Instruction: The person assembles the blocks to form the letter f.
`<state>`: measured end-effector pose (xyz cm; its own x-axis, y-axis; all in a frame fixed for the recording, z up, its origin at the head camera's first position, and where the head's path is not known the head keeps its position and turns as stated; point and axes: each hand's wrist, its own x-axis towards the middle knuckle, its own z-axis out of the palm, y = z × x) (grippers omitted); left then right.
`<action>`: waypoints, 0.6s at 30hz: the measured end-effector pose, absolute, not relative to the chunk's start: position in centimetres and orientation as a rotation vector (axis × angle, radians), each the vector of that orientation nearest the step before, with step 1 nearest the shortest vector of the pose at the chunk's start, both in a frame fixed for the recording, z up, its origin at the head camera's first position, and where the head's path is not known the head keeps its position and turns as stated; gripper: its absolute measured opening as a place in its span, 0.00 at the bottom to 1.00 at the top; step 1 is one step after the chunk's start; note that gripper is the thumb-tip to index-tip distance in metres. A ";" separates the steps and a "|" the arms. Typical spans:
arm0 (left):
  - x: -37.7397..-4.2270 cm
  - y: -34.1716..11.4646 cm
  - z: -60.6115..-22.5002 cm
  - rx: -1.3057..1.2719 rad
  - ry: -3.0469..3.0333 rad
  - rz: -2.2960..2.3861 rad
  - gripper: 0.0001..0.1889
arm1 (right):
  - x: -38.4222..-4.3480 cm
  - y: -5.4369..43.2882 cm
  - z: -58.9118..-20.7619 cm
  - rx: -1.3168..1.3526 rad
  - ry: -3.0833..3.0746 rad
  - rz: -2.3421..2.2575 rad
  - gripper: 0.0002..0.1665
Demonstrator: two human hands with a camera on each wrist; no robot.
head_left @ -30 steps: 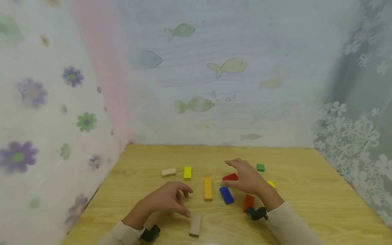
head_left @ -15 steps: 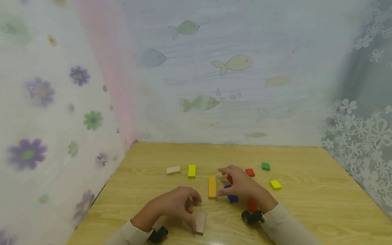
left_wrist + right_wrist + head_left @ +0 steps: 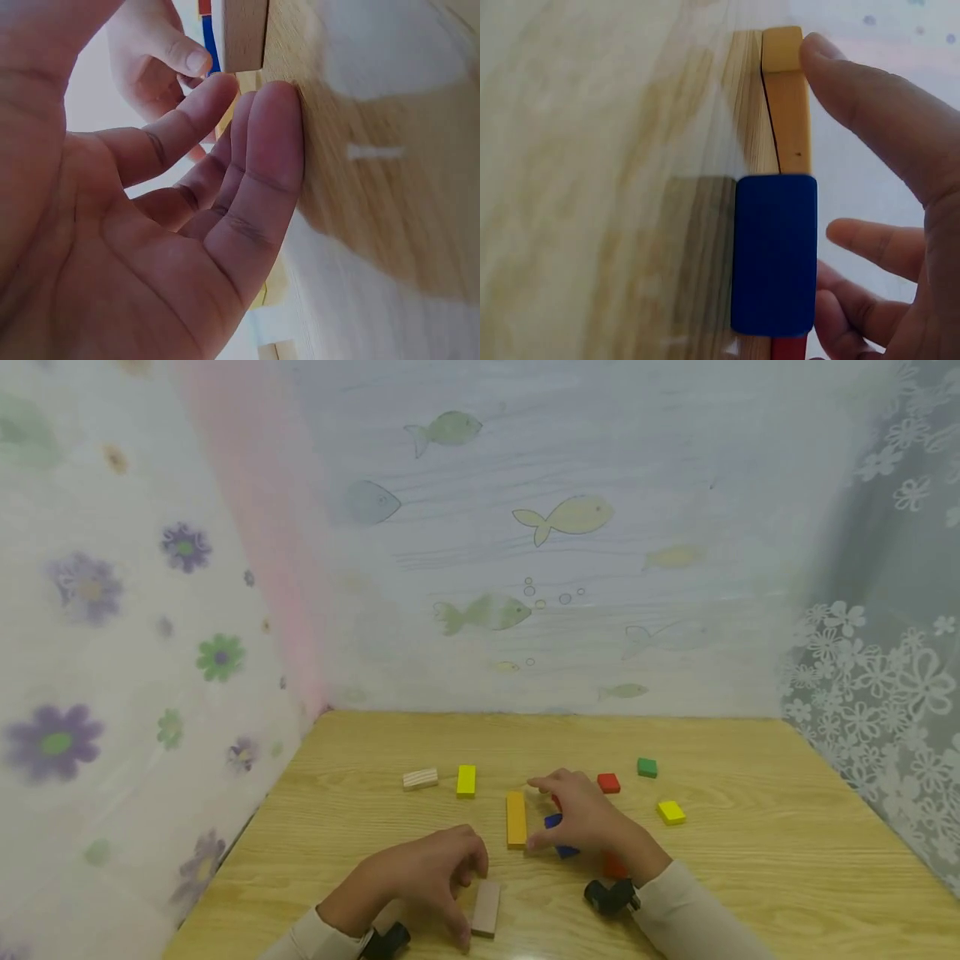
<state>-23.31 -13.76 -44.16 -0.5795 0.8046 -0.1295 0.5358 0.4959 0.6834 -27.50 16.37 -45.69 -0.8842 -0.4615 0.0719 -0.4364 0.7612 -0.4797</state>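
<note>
My left hand [image 3: 431, 872] hovers low at the left side of a plain wooden block [image 3: 486, 908], fingers loosely bent, thumb near its lower left corner. In the left wrist view the fingertips lie by the table just short of that block's end [image 3: 246, 37], and the palm holds nothing. My right hand [image 3: 585, 814] spreads over a blue block [image 3: 567, 852] and partly hides it. Its thumb tip is beside the near end of an orange block [image 3: 516, 820], which lies flat. A red block [image 3: 557, 802] is mostly covered by this hand. Between thumb and fingers nothing is held.
Further back lie a striped wooden block [image 3: 420, 779] and a yellow block [image 3: 467, 782]. To the right are a small red block [image 3: 608, 783], a green one [image 3: 647, 767] and a yellow one [image 3: 671, 812]. An orange-red block [image 3: 615, 865] sits under the right wrist.
My right hand has moved left and nearer, bringing its thumb to the orange block. The left hand has come towards me alongside the plain wooden block. The blocks stay where they were.
</note>
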 end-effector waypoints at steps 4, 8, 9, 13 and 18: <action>-23.1 -13.6 -44.0 1.099 2.352 0.781 0.32 | -27.4 16.2 -45.8 -0.734 2.926 -0.707 0.60; -22.8 -13.3 -43.7 1.091 2.381 0.744 0.32 | -27.2 16.1 -45.7 -0.717 2.938 -0.678 0.59; -22.8 -13.3 -43.7 1.088 2.385 0.739 0.31 | -27.2 16.0 -45.6 -0.716 2.942 -0.670 0.59; -22.6 -13.1 -43.6 1.088 2.402 0.720 0.31 | -27.0 15.8 -45.5 -0.720 2.960 -0.644 0.58; -22.5 -13.1 -43.5 1.098 2.424 0.694 0.30 | -27.0 15.6 -45.5 -0.730 2.983 -0.623 0.58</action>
<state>-22.45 -13.14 -43.50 -0.6179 0.7733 -0.1424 0.5808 0.5710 0.5802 -26.97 15.55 -45.46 -0.8913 -0.4454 0.0848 -0.4421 0.8122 -0.3807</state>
